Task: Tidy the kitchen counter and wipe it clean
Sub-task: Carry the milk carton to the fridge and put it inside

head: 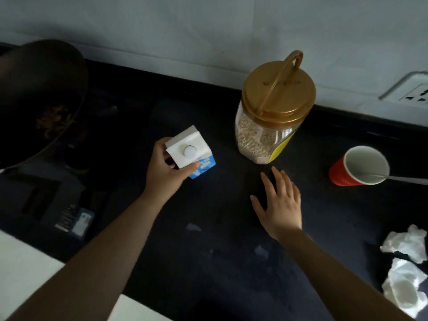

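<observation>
Carton [191,152] sits gripped in the left hand [165,173], fingers [193,168] wrapped round its top, just left of the jar [268,126]. Right hand [279,202] hovers spread and empty over the table [208,262]. Best keep the carton upright and carry it well clear before wiping.

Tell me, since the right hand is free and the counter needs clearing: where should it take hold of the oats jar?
Probably by the handle arching over the gold lid, coming from above. The jar stands upright, and its body looks too wide for one hand. The right hand is open just in front of it, while the left hand holds the milk carton.
</observation>
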Demonstrator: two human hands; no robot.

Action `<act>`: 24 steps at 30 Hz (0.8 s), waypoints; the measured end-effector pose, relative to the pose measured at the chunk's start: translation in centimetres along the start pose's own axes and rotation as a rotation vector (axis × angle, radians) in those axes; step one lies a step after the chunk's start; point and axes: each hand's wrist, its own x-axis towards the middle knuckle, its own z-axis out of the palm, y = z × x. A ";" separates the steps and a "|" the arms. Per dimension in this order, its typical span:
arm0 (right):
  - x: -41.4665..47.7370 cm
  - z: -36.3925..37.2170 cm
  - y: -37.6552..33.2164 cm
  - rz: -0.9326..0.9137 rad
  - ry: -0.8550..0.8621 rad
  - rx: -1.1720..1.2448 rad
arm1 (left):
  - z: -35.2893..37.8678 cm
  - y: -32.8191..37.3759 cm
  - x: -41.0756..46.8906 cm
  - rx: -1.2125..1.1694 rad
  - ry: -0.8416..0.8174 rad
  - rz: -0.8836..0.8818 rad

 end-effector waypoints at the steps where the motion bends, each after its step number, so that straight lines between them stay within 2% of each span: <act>1: -0.1 -0.1 0.0 0.005 -0.001 0.007 | 0.2 0.0 -0.6 0.001 0.000 -0.003; 9: -1.4 -2.3 -0.7 0.060 -0.087 0.038 | -0.6 0.1 -6.5 0.045 -0.067 0.083; 13: -6.2 -4.3 -2.4 0.064 -0.030 0.170 | -2.9 -0.5 -11.6 -0.003 -0.054 0.095; 16: -11.7 -4.6 -4.7 0.024 -0.043 0.281 | -5.6 -2.4 -16.7 -0.098 -0.013 0.042; 20: -19.3 -3.5 -9.7 -0.118 -0.148 0.386 | -10.9 -6.4 -25.2 -0.201 0.127 -0.038; 24: -26.0 -1.0 -16.5 -0.384 -0.361 0.357 | -18.2 -11.3 -35.4 -0.222 0.311 -0.075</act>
